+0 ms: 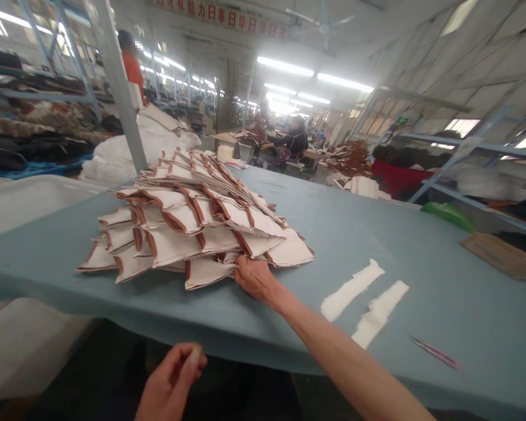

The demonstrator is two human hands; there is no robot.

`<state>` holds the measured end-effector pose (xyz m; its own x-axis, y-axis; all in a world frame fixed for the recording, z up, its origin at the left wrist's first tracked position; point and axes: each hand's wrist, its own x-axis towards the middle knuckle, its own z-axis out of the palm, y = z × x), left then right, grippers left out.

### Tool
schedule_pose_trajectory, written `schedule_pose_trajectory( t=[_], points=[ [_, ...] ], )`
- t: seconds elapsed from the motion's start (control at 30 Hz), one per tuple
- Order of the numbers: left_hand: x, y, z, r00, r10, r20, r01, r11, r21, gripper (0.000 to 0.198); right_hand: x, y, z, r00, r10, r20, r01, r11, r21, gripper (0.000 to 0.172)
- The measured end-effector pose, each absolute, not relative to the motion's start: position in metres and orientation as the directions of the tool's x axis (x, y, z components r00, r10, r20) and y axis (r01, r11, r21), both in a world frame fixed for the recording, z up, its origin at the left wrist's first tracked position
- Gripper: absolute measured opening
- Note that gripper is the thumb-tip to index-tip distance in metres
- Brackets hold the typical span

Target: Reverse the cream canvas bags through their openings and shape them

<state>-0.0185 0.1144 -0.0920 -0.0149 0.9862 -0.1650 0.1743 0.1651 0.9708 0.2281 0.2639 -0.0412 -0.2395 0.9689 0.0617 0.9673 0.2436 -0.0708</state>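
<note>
A wide heap of cream fabric pieces with brown edges lies in overlapping layers on the blue-green table. At its lower right edge, my right hand grips the end of one cream piece; its fingertips are partly hidden by the fabric. My left hand hangs in front of the table's near edge, away from the heap, with fingers curled together and nothing visible in them. Two white strips lie side by side to the right of my right hand.
Pink-handled tweezers or snips lie near the table's front right. A brown cardboard piece and a green item rest at the right edge. A metal post stands behind the heap; other people are farther back.
</note>
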Motion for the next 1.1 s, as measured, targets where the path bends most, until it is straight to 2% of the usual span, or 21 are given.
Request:
schedule_pose_trajectory(
  t=[0.17,0.3,0.43,0.5,0.6,0.7,0.83,1.0,1.1],
  points=[
    [-0.02,0.193,-0.058,-0.081,0.986,-0.144,0.109,0.152,0.982,0.093,0.24,0.272,-0.015,-0.263,0.964,0.041,0.948,0.266,-0.172,0.029],
    [-0.011,0.228,-0.051,-0.071,0.981,-0.179,0.12,0.187,0.975,0.075,0.238,0.266,-0.013,-0.248,0.967,0.056,0.915,0.252,-0.316,0.022],
    [-0.006,0.237,-0.053,-0.094,0.97,-0.226,0.086,0.234,0.968,0.06,0.226,0.238,-0.032,-0.18,0.978,0.102,0.834,0.207,-0.512,0.007],
    [-0.005,0.232,-0.054,-0.082,0.968,-0.237,0.063,0.242,0.968,0.052,0.225,0.22,-0.045,-0.074,0.989,0.128,0.777,0.137,-0.614,0.012],
    [0.0,0.221,-0.054,-0.034,0.969,-0.245,0.07,0.247,0.967,0.041,0.245,0.203,-0.058,0.148,0.982,0.114,0.65,-0.01,-0.76,0.034],
    [0.007,0.215,-0.055,-0.006,0.965,-0.263,0.079,0.263,0.962,0.042,0.278,0.205,-0.059,0.292,0.955,0.059,0.518,-0.106,-0.849,0.046],
    [0.014,0.219,-0.054,-0.018,0.943,-0.331,0.048,0.332,0.942,0.045,0.295,0.211,-0.053,0.32,0.948,-0.004,0.5,-0.173,-0.848,0.04],
    [0.026,0.215,-0.049,0.002,0.928,-0.372,0.015,0.372,0.928,0.045,0.257,0.212,-0.048,0.244,0.97,0.017,0.702,-0.164,-0.693,0.013],
    [0.039,0.21,-0.048,-0.004,0.93,-0.368,-0.059,0.367,0.928,0.044,0.243,0.227,-0.042,0.22,0.974,0.061,0.817,-0.15,-0.556,0.022]
  ],
)
